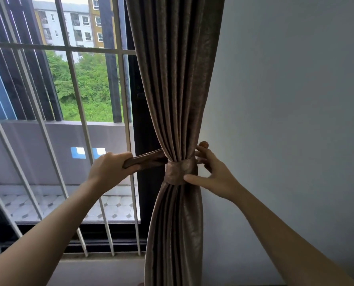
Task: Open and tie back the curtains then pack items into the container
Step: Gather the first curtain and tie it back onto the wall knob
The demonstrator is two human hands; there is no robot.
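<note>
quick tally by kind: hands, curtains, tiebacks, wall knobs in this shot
hands: 2 (left hand, right hand)
curtain: 1
tieback: 1
wall knob: 1
total: 5

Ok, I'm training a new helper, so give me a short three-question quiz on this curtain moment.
1. True or false: the tieback is wrapped around the curtain.
2. Which hand grips the tieback's free end: A) left hand B) right hand?
3. Fill in: a round wall ____ shows just above the right hand's fingers.

Key: 1 true; 2 A; 3 knob.
</note>
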